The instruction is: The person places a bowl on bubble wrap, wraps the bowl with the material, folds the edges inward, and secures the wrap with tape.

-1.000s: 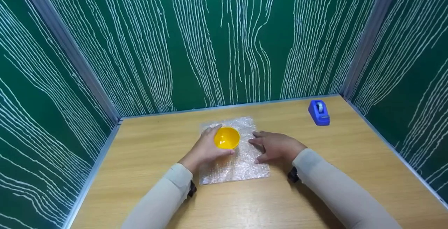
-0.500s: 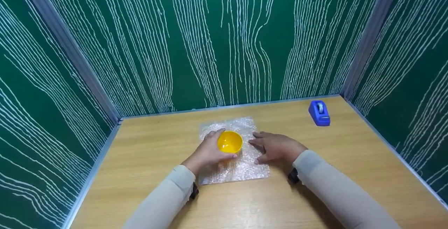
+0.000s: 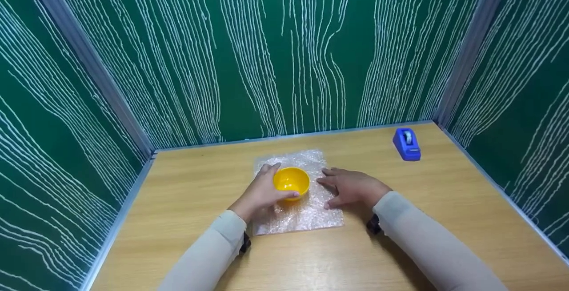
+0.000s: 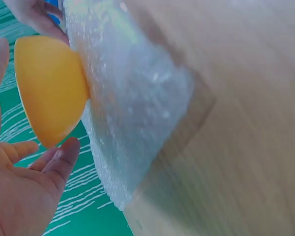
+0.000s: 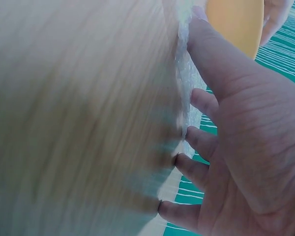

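Head view: the left grip, a person's bare hand, is slack and spread around the left side of a yellow bowl, thumb toward the near side, fingers toward the far side.
Left wrist view: the thumb stands clear of the bowl's wall, and the fingertips lie right by its lower edge in the picture; whether they touch it I cannot tell.
Bowl: upright, hollow side up, resting on the middle of a sheet of bubble wrap, its inside glossy.
Right grip: the right hand holds nothing in its grasp; its fingers are spread, the tips resting along the right edge of the bubble wrap, to the right of the bowl and apart from it.
Bubble wrap: clear and shiny, lying flat on the wood-grained counter.
Sleeves: pale left sleeve and right sleeve, with a small black device under each wrist.
Tape dispenser: blue, holding a roll of tape, near the counter's far right corner, well apart from both hands.
Surround: green panels covered in wavy white lines, joined at the corners by a left post and a right post, both grey.
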Available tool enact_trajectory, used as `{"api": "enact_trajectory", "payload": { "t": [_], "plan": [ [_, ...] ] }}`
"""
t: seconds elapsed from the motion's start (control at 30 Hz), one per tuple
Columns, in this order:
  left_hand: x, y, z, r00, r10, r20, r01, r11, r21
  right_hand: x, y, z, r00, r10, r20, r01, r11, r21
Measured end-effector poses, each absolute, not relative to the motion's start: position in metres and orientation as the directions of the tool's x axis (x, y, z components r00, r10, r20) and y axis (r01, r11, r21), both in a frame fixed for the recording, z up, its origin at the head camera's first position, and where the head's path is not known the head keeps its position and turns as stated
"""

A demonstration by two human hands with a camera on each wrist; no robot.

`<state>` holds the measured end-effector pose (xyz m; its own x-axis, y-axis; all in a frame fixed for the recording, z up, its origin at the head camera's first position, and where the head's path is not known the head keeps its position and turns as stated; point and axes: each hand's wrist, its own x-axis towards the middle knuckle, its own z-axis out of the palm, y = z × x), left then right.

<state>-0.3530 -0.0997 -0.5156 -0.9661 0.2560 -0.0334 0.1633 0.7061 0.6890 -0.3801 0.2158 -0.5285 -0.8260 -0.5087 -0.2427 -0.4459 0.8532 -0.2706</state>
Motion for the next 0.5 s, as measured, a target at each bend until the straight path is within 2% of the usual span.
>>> {"api": "enact_trajectory", "payload": {
  "t": [0.5],
  "plan": [
    [-0.3554, -0.1015, -0.5121, -0.961, 0.263, -0.082, 0.133, 0.703, 0.699, -0.3779, 0.2166, -0.5267, -0.827, -0.512, -0.232, -0.449, 0.85, -0.275]
  ]
}}
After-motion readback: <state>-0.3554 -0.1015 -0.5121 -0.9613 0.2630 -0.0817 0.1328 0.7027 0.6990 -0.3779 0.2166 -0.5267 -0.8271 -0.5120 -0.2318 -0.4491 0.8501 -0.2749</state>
